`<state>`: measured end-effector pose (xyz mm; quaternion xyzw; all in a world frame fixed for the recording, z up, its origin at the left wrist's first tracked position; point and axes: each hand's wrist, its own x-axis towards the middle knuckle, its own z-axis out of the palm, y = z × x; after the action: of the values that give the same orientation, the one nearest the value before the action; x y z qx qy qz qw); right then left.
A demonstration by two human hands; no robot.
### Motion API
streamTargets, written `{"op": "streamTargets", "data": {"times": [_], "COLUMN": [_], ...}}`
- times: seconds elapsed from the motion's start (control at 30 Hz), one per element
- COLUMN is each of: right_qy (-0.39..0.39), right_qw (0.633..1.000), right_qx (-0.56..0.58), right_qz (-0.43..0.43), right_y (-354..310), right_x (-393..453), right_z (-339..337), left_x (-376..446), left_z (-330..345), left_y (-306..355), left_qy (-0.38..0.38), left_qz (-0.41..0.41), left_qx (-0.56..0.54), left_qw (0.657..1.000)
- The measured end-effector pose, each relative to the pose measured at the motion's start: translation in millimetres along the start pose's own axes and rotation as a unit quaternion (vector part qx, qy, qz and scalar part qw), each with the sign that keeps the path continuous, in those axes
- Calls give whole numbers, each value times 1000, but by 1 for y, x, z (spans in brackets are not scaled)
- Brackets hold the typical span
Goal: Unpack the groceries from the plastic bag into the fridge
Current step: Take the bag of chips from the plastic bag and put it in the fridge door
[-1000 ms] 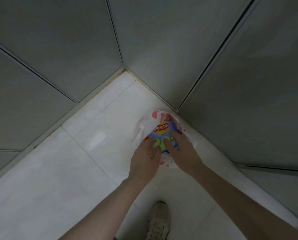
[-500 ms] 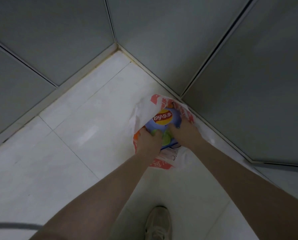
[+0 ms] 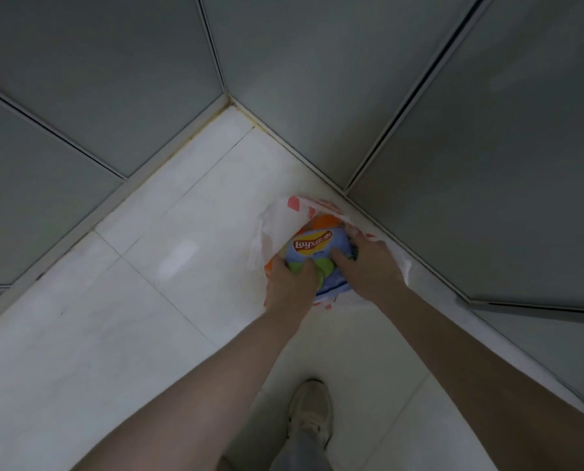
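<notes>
Plastic bag [image 3: 277, 229] on floor [image 3: 148, 317], by the wall corner | chip packet [image 3: 314, 248] inside: light, crushable, slippery | left hand [image 3: 292, 287], right hand [image 3: 368, 266] grip its sides; lift gently by edges.

White plastic bag [image 3: 277, 229] with red print; blue chip packet [image 3: 317, 248], red-yellow logo, green patches

The plastic bag [image 3: 277, 226] right of the frame's centre is thin, crinkled white film with red print. The Lay's crisp packet [image 3: 314, 248] inside looks glossy. Floor tiles [image 3: 148, 300] are smooth, polished white; upper wall panels [image 3: 80, 79] are matt grey.
</notes>
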<state>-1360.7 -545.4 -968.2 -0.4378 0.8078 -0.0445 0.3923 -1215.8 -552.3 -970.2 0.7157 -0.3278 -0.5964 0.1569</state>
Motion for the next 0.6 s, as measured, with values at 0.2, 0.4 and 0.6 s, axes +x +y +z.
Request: {"op": "streamTargets", "data": {"times": [0.2, 0.4, 0.6], "right_qy": [13, 31, 58], "right_qw": [1000, 995, 986], "right_qx": [4, 97, 153], "right_qz": [2, 21, 19], "right_y": [-26, -69, -129], "right_x": [-65, -145, -234], "right_z": [-45, -111, -195], "left_x": [-54, -117, -220], "left_z": [-27, -71, -121], "left_y": [40, 93, 170], "left_qy": [-19, -90, -157], "left_qz": [-135, -108, -153], "left_qx": [-17, 31, -16], "left_qw": [991, 990, 976]}}
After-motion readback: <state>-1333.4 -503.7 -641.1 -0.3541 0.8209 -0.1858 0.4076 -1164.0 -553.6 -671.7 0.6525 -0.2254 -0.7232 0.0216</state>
